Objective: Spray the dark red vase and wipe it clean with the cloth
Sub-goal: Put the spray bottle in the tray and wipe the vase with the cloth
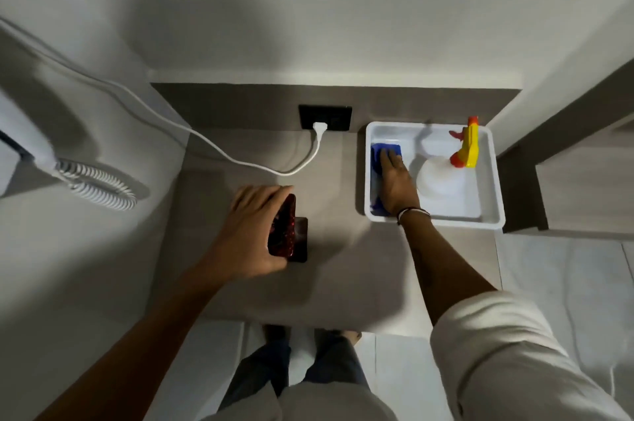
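A: Entry, head view. The dark red vase is seen on the grey surface, left of centre, with the left hand wrapped around its side. Upright or tilted cannot be told from above.

B: Grip confirmed? Fingers are curled over the far side and the thumb is near the base, so the vase is judged to be held, steadied against the surface rather than lifted.

A: Agreed. The right hand is laid palm down on the blue cloth inside the white tray. Fingers are pressed flat on the cloth; whether it is pinched yet cannot be told.

B: Spray bottle?

A: It is standing in the same tray, just beside the right hand, white body with a yellow and orange trigger head. It is untouched at present.

B: Progress, then. No wet film can be made out on the vase at this resolution, so whether spraying was done is left open. Wiping is judged not begun: cloth and vase are well apart.

A: Noted as remaining: 1 cloth to be carried to the vase, then the wipe. A white cable lies behind the vase, clear of it.
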